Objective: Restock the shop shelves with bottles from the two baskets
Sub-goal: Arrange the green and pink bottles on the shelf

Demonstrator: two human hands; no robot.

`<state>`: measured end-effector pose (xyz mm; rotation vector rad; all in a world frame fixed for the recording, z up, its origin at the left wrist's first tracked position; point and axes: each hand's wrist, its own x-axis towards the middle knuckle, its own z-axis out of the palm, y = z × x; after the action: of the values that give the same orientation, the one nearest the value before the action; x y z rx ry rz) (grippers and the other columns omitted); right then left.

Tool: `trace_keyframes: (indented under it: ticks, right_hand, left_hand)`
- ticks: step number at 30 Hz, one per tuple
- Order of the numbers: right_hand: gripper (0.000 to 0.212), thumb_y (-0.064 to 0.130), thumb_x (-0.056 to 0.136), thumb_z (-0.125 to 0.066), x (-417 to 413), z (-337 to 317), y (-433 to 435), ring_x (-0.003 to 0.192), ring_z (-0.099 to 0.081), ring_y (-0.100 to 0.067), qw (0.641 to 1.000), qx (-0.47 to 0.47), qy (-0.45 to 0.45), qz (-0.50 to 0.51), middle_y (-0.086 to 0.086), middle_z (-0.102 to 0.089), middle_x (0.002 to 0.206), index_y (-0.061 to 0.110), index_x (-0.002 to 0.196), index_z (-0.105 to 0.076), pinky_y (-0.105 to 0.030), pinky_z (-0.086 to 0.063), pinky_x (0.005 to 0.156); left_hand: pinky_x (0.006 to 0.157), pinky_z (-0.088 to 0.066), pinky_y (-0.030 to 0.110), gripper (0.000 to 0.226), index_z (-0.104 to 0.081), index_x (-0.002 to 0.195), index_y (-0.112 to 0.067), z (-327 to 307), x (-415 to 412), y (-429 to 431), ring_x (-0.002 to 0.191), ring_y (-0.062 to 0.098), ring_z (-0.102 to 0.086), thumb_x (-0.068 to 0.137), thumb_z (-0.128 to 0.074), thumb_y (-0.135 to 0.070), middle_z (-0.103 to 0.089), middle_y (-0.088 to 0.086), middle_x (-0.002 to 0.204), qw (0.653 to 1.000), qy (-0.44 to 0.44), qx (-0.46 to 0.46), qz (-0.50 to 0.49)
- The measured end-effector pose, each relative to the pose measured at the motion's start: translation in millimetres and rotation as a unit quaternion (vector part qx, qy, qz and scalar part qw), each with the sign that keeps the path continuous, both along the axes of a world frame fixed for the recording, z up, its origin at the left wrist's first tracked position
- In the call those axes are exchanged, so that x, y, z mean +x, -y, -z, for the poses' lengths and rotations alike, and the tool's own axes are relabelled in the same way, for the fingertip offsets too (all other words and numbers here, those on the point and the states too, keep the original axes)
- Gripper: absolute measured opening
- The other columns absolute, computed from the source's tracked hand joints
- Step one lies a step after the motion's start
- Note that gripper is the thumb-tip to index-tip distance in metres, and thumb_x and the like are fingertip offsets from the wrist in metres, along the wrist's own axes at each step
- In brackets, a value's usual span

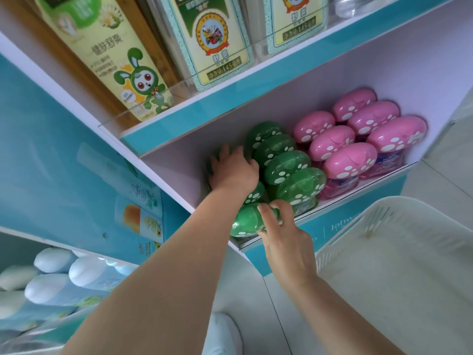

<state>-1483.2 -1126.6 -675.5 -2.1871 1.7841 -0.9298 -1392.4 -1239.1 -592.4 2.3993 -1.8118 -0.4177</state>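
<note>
— Well, from the head camera, where are the two hands?

— Both are at the middle shelf point(340, 210). The left hand point(234, 175) reaches deep inside, palm down, with its fingers curled over the cap of the back green bottle point(212, 161). That cap is mostly hidden under the hand.

— And the right one?

— The right hand point(288, 242) is at the shelf's front edge. Its fingers point(267, 213) are spread over the cap of the front green bottle point(245, 222), and the thumb presses from below, so it pinches the cap.

— How does that bottle sit?

— Right at the front lip, tilted toward the camera, in the leftmost column. Whether its base rests on the shelf I cannot tell.

— What else stands there?

— Just beside it is a row of green bottles point(288, 169) with white-spotted caps, running front to back. To their right are pink bottles point(349, 160) with the same spotted caps.

— And around the shelf?

— A white basket point(384, 216) sits low on the right, near the right hand. Above, a tall bottle with a green rabbit point(120, 62) stands on the upper shelf. Lower left is a cluster of white-capped bottles point(84, 271), blurred.
</note>
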Motion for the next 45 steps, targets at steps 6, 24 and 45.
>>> trace_keyframes:
  ticks: [6, 24, 45]
  right_hand:
    - [0.083, -0.001, 0.042, -0.087, 7.6, -7.7, 3.8, 0.040, -0.053, -0.022, 0.999, -0.019, -0.024, -0.011, -0.008, -0.053, 0.117, 0.019, 0.113, -0.047, -0.024, -0.036, 0.030]
    - [0.078, 0.004, 0.034, -0.086, 6.0, -9.0, 14.3, 0.037, -0.049, -0.015, 0.995, -0.076, -0.065, -0.006, -0.004, -0.069, 0.109, 0.017, 0.108, -0.067, -0.015, -0.033, 0.035]
    - [0.077, 0.010, 0.060, -0.085, -58.5, -18.0, -16.1, 0.046, -0.058, -0.015, 0.997, -0.011, -0.064, 0.040, -0.004, -0.058, 0.122, 0.018, 0.127, -0.049, -0.024, -0.046, 0.037]
  left_hand:
    - [0.118, -0.011, 0.038, 0.052, -0.021, 0.147, -0.017, -9.1, 0.7, -23.3, 0.145, 0.027, -0.006, 0.098, -0.034, -0.029, -0.003, 0.011, 0.157, 0.996, 0.002, 0.072, 0.055]
    - [0.114, -0.005, 0.028, 0.040, -0.044, 0.135, -0.003, -16.1, 1.8, -40.2, 0.140, 0.026, -0.022, 0.101, -0.028, -0.015, -0.028, 0.019, 0.150, 0.995, -0.098, 0.023, 0.022]
    - [0.111, -0.031, 0.036, 0.046, -0.054, 0.127, -0.023, -11.9, -5.5, -78.4, 0.137, 0.027, -0.031, 0.083, -0.068, -0.024, 0.001, 0.003, 0.157, 0.995, -0.075, 0.013, 0.068]
